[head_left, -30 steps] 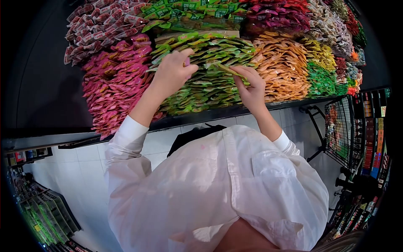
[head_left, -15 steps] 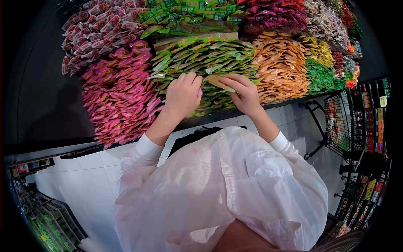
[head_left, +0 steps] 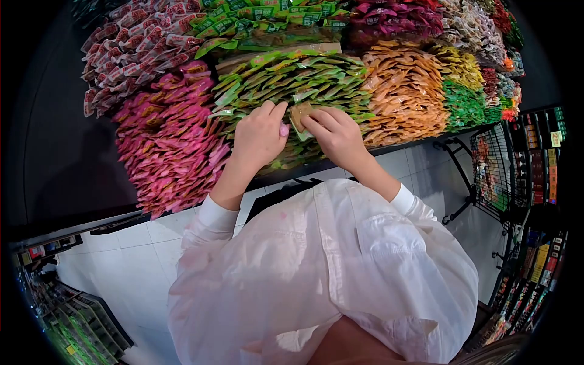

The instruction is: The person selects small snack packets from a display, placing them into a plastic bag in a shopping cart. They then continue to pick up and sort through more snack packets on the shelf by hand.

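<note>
Rows of green packets (head_left: 286, 79) cover the middle of the display, right under my hands. My right hand (head_left: 333, 135) pinches a small packet (head_left: 300, 115) with a brown face and a green edge, tilted between the two hands. Just left of it, my left hand (head_left: 260, 135) has its fingers curled over the green rows; a bit of pink shows at its thumb, and whether it grips a packet is hidden. Pink packets (head_left: 164, 140) lie to the left and orange packets (head_left: 404, 91) to the right.
Red-and-white packets (head_left: 143, 45) fill the back left, and dark red packets (head_left: 395, 21) the back. Small green packets (head_left: 465, 106) lie farther right. The dark display edge (head_left: 298, 168) runs before me. A wire cart (head_left: 490, 170) and shelves (head_left: 541, 176) stand at right.
The small packet has turned more upright and moved slightly left, with its brown face now showing more. My right hand has shifted left and down, closer to my left hand.
</note>
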Tool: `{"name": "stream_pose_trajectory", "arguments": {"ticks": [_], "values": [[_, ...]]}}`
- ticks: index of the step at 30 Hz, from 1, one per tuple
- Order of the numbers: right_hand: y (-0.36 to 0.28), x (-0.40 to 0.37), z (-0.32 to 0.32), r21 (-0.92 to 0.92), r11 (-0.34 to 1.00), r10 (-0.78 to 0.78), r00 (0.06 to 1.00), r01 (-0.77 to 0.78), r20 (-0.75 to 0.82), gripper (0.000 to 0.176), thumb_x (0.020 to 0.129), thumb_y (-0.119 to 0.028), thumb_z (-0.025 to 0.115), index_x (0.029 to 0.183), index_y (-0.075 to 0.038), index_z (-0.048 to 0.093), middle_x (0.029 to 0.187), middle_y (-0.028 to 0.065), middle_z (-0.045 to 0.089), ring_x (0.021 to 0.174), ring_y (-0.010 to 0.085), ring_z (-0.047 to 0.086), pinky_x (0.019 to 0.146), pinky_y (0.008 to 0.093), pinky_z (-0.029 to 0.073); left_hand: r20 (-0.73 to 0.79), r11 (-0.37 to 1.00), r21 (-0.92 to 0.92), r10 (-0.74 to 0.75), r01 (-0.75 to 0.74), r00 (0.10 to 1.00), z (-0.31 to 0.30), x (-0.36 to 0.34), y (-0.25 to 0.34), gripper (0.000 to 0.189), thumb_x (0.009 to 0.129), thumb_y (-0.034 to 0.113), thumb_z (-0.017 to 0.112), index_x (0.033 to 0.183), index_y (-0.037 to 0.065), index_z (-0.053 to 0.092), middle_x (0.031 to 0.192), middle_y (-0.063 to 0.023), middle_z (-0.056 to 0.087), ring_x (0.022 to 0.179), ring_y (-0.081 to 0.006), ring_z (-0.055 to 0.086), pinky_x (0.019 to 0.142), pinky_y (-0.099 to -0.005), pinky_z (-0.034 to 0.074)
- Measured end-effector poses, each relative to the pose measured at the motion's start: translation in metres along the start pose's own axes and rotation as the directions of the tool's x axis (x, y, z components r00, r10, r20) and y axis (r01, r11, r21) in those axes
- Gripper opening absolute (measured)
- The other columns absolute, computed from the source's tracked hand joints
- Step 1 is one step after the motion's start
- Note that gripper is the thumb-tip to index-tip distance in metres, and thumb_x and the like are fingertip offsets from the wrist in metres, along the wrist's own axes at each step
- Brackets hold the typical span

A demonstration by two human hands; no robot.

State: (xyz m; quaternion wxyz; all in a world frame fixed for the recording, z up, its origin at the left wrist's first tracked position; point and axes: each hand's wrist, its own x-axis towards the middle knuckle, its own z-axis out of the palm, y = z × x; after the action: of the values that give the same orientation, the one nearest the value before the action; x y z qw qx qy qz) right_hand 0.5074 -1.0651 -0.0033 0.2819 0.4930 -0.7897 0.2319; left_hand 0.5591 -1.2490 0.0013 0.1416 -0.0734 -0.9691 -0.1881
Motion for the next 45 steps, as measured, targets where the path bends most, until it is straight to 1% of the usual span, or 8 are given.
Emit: {"name": "stream_pose_trajectory", "arguments": {"ticks": [7,10,15,24,27,31,34,45], "values": [[-0.010,0.017,-0.001,0.001,0.998,-0.059,0.998,0.059,-0.001,0.030,0.067,-0.011,0.059,0.097,-0.008,0.060,0.098,0.0054,0.060,0.087,0.0223,0.060,0.072,0.0310,0.050,0.046,1.000,0.017,0.016,-0.017,0.999,-0.005,0.001,-0.005,0.042,0.071,0.012,0.062,0.112,0.008,0.055,0.091,-0.0083,0.055,0.083,-0.0260,0.059,0.067,-0.0372,0.050],[0.006,0.002,0.007,0.270,0.963,0.004,1.000,0.004,-0.029,0.033,0.067,0.000,0.062,0.099,-0.005,0.062,0.099,0.0097,0.063,0.083,0.0267,0.063,0.069,0.0333,0.052,0.055,0.999,-0.049,-0.005,0.007,0.998,-0.005,0.000,-0.007,0.041,0.072,0.012,0.061,0.112,0.010,0.055,0.090,-0.0086,0.055,0.082,-0.0269,0.060,0.068,-0.0374,0.050],[0.024,-0.001,0.021,0.329,0.944,0.000,0.999,0.013,-0.039,0.033,0.069,0.002,0.060,0.101,-0.005,0.064,0.098,0.0098,0.063,0.083,0.0280,0.063,0.069,0.0336,0.052,-0.040,0.995,-0.104,-0.010,0.006,0.999,0.001,0.000,-0.009,0.038,0.074,0.009,0.059,0.111,0.009,0.057,0.085,-0.0081,0.055,0.074,-0.0271,0.059,0.063,-0.0368,0.048],[-0.013,0.020,0.019,-0.223,0.973,0.066,0.998,-0.063,0.008,0.017,0.067,-0.014,0.057,0.084,-0.009,0.058,0.073,0.0026,0.050,0.076,0.0205,0.050,0.070,0.0323,0.042,-0.051,0.993,-0.116,-0.018,0.012,0.999,0.001,-0.001,-0.010,0.033,0.078,0.009,0.058,0.111,0.007,0.057,0.088,-0.0091,0.055,0.076,-0.0268,0.058,0.065,-0.0374,0.048],[-0.006,0.022,0.034,-0.289,0.952,0.135,0.985,-0.098,0.111,0.022,0.068,-0.012,0.059,0.090,-0.010,0.059,0.079,0.0000,0.053,0.078,0.0195,0.051,0.069,0.0330,0.041,-0.019,0.994,-0.108,-0.034,0.032,0.999,0.000,-0.001,-0.009,0.033,0.078,0.009,0.058,0.111,0.007,0.057,0.089,-0.0091,0.055,0.078,-0.0269,0.058,0.066,-0.0370,0.048],[-0.010,0.020,0.032,-0.305,0.946,0.174,0.963,-0.106,0.205,0.027,0.067,-0.012,0.060,0.095,-0.009,0.060,0.084,0.0009,0.056,0.081,0.0205,0.053,0.073,0.0342,0.042,-0.052,0.997,-0.077,0.000,-0.004,0.999,0.000,-0.003,-0.010,0.032,0.078,0.009,0.058,0.110,0.007,0.057,0.090,-0.0088,0.055,0.079,-0.0271,0.059,0.067,-0.0369,0.048],[-0.010,0.006,0.033,-0.162,0.987,0.007,0.999,-0.012,-0.032,0.039,0.070,-0.014,0.062,0.107,-0.006,0.059,0.100,0.0072,0.059,0.098,0.0241,0.055,0.089,0.0396,0.042,-0.070,0.998,-0.068,0.001,-0.006,0.998,0.004,-0.006,-0.008,0.030,0.077,0.009,0.059,0.107,0.008,0.058,0.091,-0.0084,0.054,0.081,-0.0264,0.058,0.068,-0.0367,0.049],[-0.020,0.002,0.032,-0.218,0.965,0.170,0.982,-0.148,0.084,0.038,0.078,-0.028,0.061,0.110,-0.007,0.058,0.111,0.0060,0.058,0.109,0.0292,0.048,0.100,0.0481,0.032,-0.090,1.000,-0.022,0.006,-0.008,0.996,0.009,-0.006,-0.004,0.029,0.076,0.008,0.060,0.105,0.006,0.059,0.095,-0.0090,0.054,0.086,-0.0267,0.057,0.071,-0.0364,0.048]]}}
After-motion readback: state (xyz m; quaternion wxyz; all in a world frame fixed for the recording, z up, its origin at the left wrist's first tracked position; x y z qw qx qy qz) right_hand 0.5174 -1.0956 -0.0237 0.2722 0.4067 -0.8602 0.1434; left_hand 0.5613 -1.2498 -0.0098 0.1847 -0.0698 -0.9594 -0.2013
